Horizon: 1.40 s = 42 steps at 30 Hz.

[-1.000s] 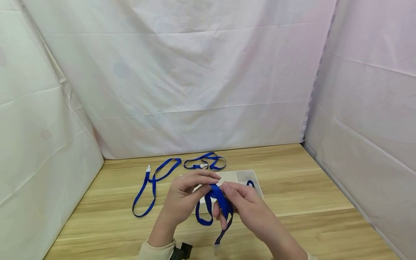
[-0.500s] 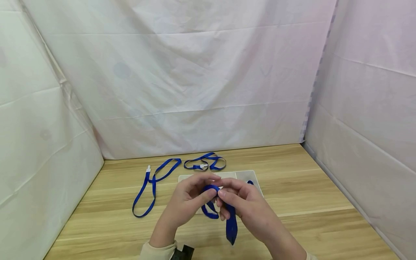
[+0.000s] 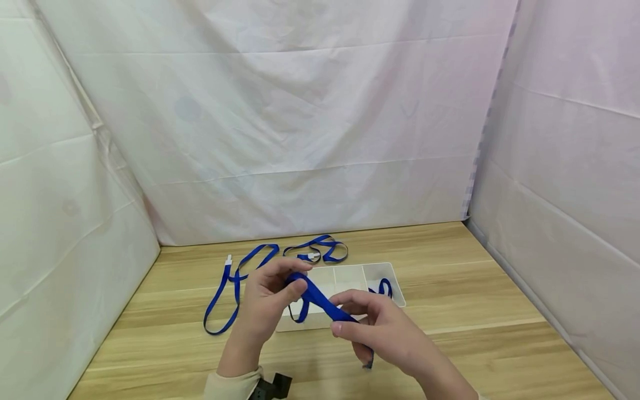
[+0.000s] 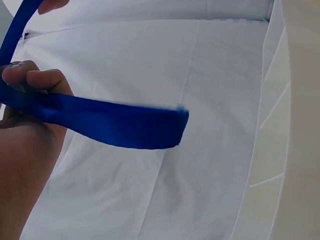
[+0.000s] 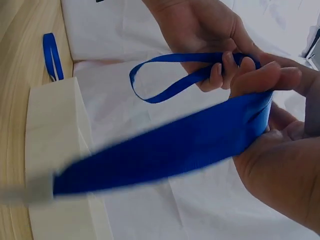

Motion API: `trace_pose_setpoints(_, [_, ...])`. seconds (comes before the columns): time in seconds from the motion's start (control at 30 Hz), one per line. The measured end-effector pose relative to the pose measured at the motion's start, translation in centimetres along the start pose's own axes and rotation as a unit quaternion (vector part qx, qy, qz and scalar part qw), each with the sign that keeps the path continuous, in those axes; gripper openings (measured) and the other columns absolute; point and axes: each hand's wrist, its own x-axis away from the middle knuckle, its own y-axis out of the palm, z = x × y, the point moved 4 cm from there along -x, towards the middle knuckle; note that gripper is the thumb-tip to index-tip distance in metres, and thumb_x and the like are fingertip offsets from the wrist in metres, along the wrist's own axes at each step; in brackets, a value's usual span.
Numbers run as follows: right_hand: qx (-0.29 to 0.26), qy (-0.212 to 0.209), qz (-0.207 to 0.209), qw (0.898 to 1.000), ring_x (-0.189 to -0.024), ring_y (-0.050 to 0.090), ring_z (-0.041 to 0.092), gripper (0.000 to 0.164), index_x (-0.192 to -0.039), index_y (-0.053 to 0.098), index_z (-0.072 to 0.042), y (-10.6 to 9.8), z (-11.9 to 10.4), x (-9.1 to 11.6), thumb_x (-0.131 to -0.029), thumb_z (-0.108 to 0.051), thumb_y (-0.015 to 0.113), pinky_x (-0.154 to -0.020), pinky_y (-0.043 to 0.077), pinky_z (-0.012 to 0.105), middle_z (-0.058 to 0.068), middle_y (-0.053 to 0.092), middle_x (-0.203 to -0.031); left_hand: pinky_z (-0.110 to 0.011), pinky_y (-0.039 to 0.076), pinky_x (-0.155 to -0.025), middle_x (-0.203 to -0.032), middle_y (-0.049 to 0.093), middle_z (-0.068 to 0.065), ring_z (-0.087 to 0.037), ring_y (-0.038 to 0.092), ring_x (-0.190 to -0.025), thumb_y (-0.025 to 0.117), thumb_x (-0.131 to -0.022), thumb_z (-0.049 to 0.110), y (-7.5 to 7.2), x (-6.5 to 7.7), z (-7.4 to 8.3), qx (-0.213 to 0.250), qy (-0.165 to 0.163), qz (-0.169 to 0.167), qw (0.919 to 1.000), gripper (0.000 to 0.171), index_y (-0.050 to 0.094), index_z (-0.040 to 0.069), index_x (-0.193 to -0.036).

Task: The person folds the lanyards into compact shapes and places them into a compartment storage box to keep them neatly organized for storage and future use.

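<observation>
A blue lanyard is stretched between my two hands above a white tray. My left hand pinches its upper part between thumb and fingers, and a loop hangs from that hand. Lower and to the right, my right hand grips the other stretch between thumb and fingers. From it hangs the lanyard's end with a whitish clip, blurred in the right wrist view. In the left wrist view the hanging loop juts out from the left hand.
The tray has compartments, and its right one holds a coiled blue lanyard. Two more blue lanyards lie on the wooden table: one at left, one behind the tray. White cloth encloses the back and sides.
My hands were close together bunching the lanyard; now they have moved apart, left hand leftward, right hand lower, pulling the band straight between them. More of the tray shows.
</observation>
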Motion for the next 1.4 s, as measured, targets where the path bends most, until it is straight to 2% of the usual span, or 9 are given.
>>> trace_pose_setpoints(0.17, [0.033, -0.016, -0.010, 0.999, -0.054, 0.052, 0.007, 0.043, -0.139, 0.067, -0.012, -0.04, 0.19, 0.27, -0.099, -0.024, 0.077, -0.050, 0.046, 0.020, 0.007, 0.069, -0.099, -0.023, 0.047, -0.062, -0.096, 0.064, 0.014, -0.008, 0.051, -0.073, 0.067, -0.105, 0.007, -0.15, -0.09, 0.15, 0.026, 0.017, -0.009, 0.9995, 0.028, 0.077, 0.028, -0.121])
trace_pose_setpoints(0.3, [0.080, -0.104, -0.012, 0.991, -0.061, 0.057, 0.005, 0.016, -0.117, 0.075, -0.007, 0.21, -0.15, 0.23, -0.104, -0.015, 0.068, -0.053, 0.052, 0.022, 0.012, 0.063, -0.080, -0.025, 0.045, -0.060, -0.093, 0.064, 0.013, -0.009, 0.050, -0.072, 0.068, -0.104, 0.007, -0.11, 0.00, 0.11, 0.010, 0.002, -0.004, 0.9999, 0.029, 0.076, 0.030, -0.120])
trace_pose_setpoints(0.4, [0.096, -0.151, -0.015, 0.984, -0.077, 0.065, 0.008, 0.017, -0.102, 0.073, -0.005, 0.26, -0.38, 0.27, -0.108, -0.010, 0.058, -0.067, 0.057, 0.025, 0.019, 0.067, -0.086, -0.022, 0.047, -0.061, -0.091, 0.064, 0.014, -0.006, 0.052, -0.072, 0.069, -0.103, 0.008, -0.24, 0.08, 0.05, -0.002, -0.010, 0.007, 0.9999, 0.029, 0.076, 0.031, -0.118])
trace_pose_setpoints(0.5, [0.105, -0.162, -0.014, 0.981, -0.100, 0.068, 0.014, 0.023, -0.108, 0.073, -0.007, 0.14, -0.41, 0.27, -0.111, -0.010, 0.051, -0.086, 0.056, 0.027, 0.017, 0.074, -0.106, -0.018, 0.050, -0.065, -0.093, 0.066, 0.014, -0.002, 0.054, -0.074, 0.069, -0.103, 0.007, -0.40, 0.10, 0.05, -0.006, -0.013, 0.014, 0.9998, 0.029, 0.077, 0.031, -0.117])
trace_pose_setpoints(0.7, [0.093, -0.131, -0.006, 0.987, -0.114, 0.071, 0.019, 0.035, -0.138, 0.067, -0.005, -0.10, -0.31, 0.20, -0.116, -0.019, 0.044, -0.103, 0.054, 0.025, 0.017, 0.075, -0.123, -0.018, 0.051, -0.066, -0.096, 0.068, 0.014, -0.003, 0.055, -0.075, 0.069, -0.103, 0.006, -0.49, 0.09, 0.24, -0.007, -0.014, 0.016, 0.9997, 0.030, 0.077, 0.031, -0.117])
trace_pose_setpoints(0.87, [0.082, -0.119, 0.040, 0.989, -0.125, 0.070, 0.018, 0.042, -0.148, 0.060, -0.006, -0.32, -0.29, 0.22, -0.117, -0.026, 0.039, -0.109, 0.052, 0.023, 0.015, 0.073, -0.133, -0.019, 0.052, -0.066, -0.099, 0.069, 0.013, -0.003, 0.055, -0.076, 0.069, -0.103, 0.005, -0.37, -0.02, 0.44, -0.011, -0.018, 0.028, 0.9994, 0.030, 0.077, 0.030, -0.116])
trace_pose_setpoints(1.0, [0.066, -0.131, 0.078, 0.986, -0.126, 0.071, 0.019, 0.039, -0.145, 0.061, -0.006, -0.37, -0.28, 0.15, -0.117, -0.025, 0.042, -0.111, 0.055, 0.028, 0.017, 0.071, -0.136, -0.018, 0.054, -0.069, -0.099, 0.069, 0.012, -0.003, 0.056, -0.078, 0.070, -0.102, 0.006, -0.09, -0.04, 0.38, -0.020, -0.041, 0.038, 0.9982, 0.027, 0.077, 0.029, -0.113])
trace_pose_setpoints(1.17, [0.026, -0.119, 0.091, 0.988, -0.116, 0.076, 0.018, 0.033, -0.132, 0.058, -0.002, -0.41, -0.12, -0.04, -0.116, -0.028, 0.046, -0.107, 0.057, 0.029, 0.023, 0.069, -0.134, -0.019, 0.054, -0.069, -0.097, 0.068, 0.011, -0.004, 0.057, -0.077, 0.070, -0.102, 0.005, 0.03, -0.03, 0.26, -0.030, -0.054, 0.046, 0.9970, 0.024, 0.076, 0.026, -0.112])
trace_pose_setpoints(1.4, [0.028, -0.091, 0.092, 0.991, -0.111, 0.075, 0.022, 0.033, -0.111, 0.057, 0.002, -0.39, 0.02, -0.18, -0.114, -0.031, 0.052, -0.102, 0.054, 0.026, 0.019, 0.076, -0.120, -0.019, 0.053, -0.068, -0.095, 0.070, 0.013, -0.003, 0.057, -0.076, 0.070, -0.101, 0.003, -0.19, -0.11, 0.47, -0.026, -0.038, 0.067, 0.9967, 0.019, 0.076, 0.018, -0.111])
